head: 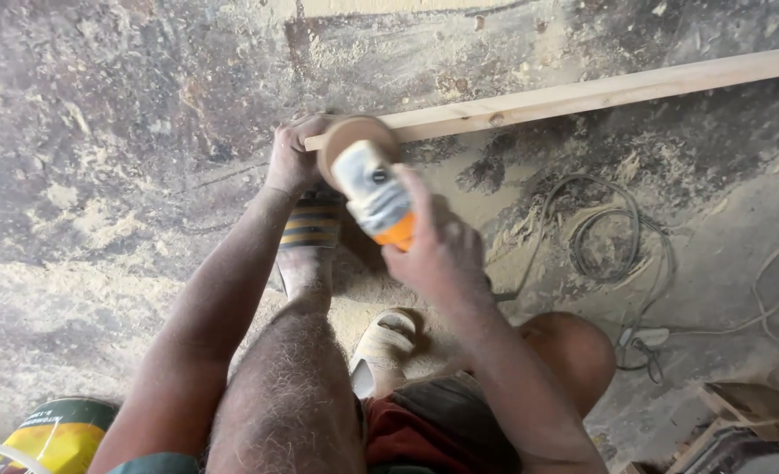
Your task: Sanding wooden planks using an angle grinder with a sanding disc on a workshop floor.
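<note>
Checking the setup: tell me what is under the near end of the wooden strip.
The left hand grips the wooden strip at its end, above a striped sandal and the sawdusty floor. The sander's disc covers the tip.

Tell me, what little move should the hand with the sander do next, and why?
Probably slide the dusty handheld disc sander rightward along the long pale wooden plank. The right hand has its round disc at the plank's near end, where the left hand steadies the wood; the rest of the plank stretches away to the right.
</note>
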